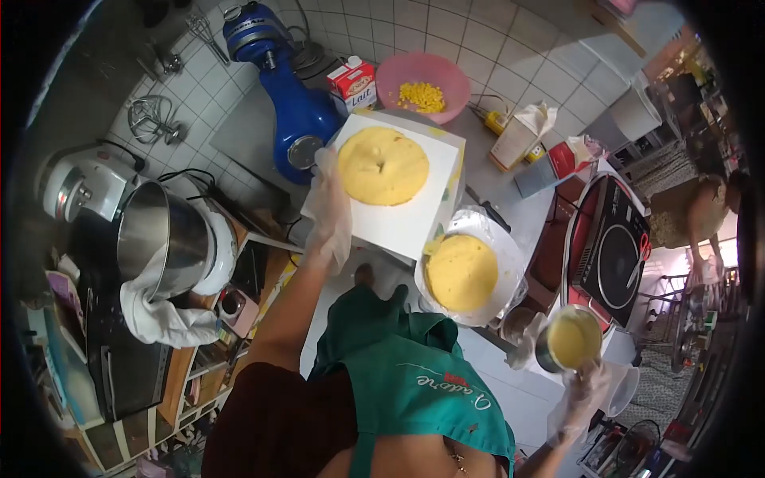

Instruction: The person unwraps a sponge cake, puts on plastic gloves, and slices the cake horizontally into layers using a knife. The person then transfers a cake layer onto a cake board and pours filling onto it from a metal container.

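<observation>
My left hand (pixel 331 211), in a clear glove, lies along the left edge of a white board (pixel 402 227) with its fingers stretched out. A round yellow cake layer (pixel 382 166) with a small hole near its middle sits on this board. My gloved right hand (pixel 586 390) holds a metal pot (pixel 570 338) with a pale yellow content at the right. Crumpled clear plastic (pixel 526 346) shows beside the pot. Another round yellow layer (pixel 460 272) lies on a plastic-lined white dish (pixel 510 263) between my hands.
Behind the board stand a blue stand mixer (pixel 291 119), a milk carton (pixel 353 86) and a pink bowl (pixel 454 72) with yellow pieces. A knife (pixel 494 215) and an induction cooker (pixel 613 247) are right. A steel mixing bowl (pixel 151 239) is left.
</observation>
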Demonstrator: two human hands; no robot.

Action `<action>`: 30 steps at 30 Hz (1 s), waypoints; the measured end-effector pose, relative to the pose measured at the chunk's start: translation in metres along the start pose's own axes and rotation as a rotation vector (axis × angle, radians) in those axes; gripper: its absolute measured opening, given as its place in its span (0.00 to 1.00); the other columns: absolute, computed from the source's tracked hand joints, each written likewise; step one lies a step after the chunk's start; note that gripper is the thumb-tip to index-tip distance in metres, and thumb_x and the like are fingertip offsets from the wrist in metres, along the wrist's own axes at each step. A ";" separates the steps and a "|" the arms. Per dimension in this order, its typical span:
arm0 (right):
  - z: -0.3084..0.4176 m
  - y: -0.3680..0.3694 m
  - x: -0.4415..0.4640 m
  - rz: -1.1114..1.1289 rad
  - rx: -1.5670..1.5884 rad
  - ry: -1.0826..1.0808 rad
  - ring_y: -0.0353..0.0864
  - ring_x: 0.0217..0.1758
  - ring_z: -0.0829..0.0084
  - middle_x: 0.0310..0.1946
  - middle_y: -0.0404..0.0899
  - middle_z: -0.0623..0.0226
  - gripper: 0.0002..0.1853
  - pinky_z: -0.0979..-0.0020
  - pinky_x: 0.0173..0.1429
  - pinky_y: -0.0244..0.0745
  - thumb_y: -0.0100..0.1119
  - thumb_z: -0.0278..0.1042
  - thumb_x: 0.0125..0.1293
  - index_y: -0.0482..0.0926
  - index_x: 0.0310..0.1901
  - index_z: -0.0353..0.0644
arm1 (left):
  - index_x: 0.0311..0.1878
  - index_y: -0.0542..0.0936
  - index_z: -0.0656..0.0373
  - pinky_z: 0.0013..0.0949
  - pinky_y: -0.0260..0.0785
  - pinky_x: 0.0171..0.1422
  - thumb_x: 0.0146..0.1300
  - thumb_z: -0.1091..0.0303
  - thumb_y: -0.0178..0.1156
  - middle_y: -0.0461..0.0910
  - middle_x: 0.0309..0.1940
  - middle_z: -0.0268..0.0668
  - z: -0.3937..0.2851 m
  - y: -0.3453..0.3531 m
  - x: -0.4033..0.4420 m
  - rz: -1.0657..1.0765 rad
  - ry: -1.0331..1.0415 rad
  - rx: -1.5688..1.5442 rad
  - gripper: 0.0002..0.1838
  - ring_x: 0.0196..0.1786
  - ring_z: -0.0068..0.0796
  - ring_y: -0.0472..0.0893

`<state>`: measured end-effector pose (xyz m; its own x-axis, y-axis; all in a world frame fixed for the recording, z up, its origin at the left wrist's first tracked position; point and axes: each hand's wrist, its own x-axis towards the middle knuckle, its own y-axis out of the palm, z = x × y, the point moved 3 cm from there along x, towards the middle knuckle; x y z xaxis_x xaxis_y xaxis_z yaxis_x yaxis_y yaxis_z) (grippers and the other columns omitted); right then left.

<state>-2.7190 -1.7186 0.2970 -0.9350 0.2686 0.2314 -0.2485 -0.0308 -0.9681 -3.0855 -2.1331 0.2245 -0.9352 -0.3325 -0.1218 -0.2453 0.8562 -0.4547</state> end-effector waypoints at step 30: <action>0.363 0.056 0.339 0.435 -0.037 -1.065 0.82 0.35 0.68 0.26 0.77 0.71 0.13 0.69 0.38 0.80 0.73 0.39 0.53 0.77 0.27 0.44 | 0.76 0.45 0.75 0.50 0.52 0.78 0.67 0.52 0.51 0.54 0.74 0.64 0.040 -0.007 0.080 0.274 0.754 -0.565 0.46 0.75 0.61 0.59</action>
<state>-3.1422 -1.9789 0.3558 -0.6840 -0.7079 -0.1763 0.1386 0.1111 -0.9841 -3.1481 -2.1811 0.1827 -0.8477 0.0775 0.5247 0.1021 0.9946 0.0180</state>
